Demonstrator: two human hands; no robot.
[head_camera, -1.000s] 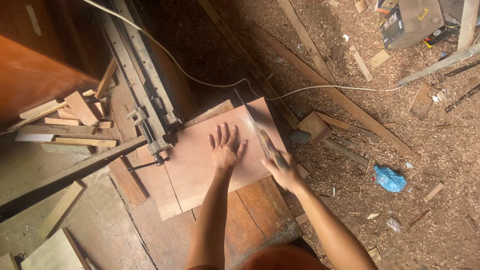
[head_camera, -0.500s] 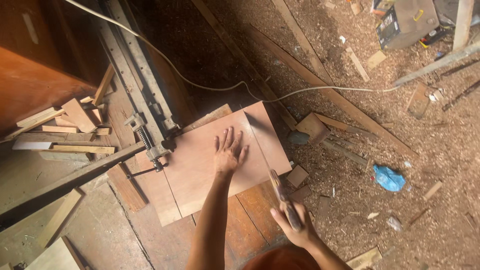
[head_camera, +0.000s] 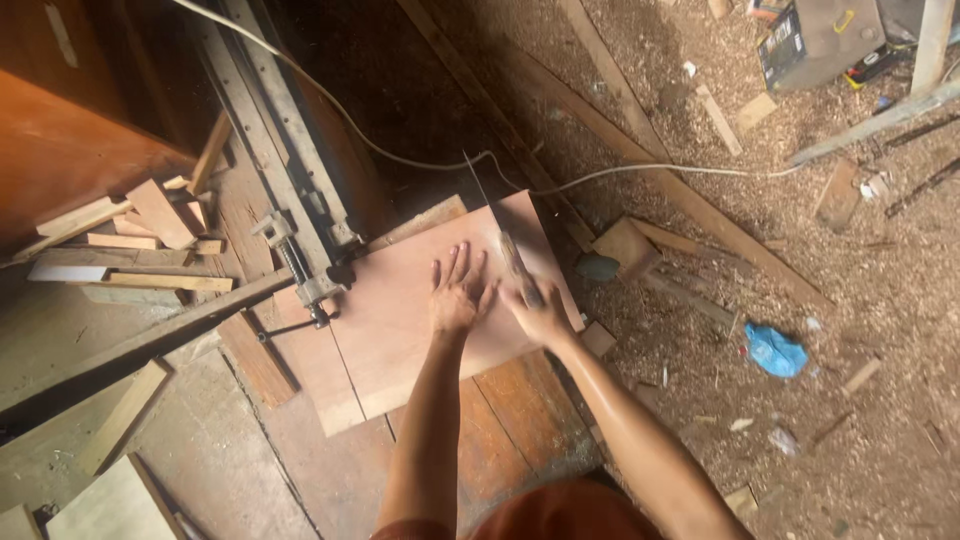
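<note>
While the left hand (head_camera: 457, 293) lies flat, fingers spread, on the board (head_camera: 400, 310) mid-frame, the right hand (head_camera: 535, 310) grips a saw (head_camera: 497, 225) beside it.

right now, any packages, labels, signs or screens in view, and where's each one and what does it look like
Box: top right, lying on the sawdust floor; rectangular, grey-brown top, dark side with printing.
Crumpled wrapper: on the floor to the right of the right hand; bright blue, scrunched up.
No signs or screens can be seen.
</note>
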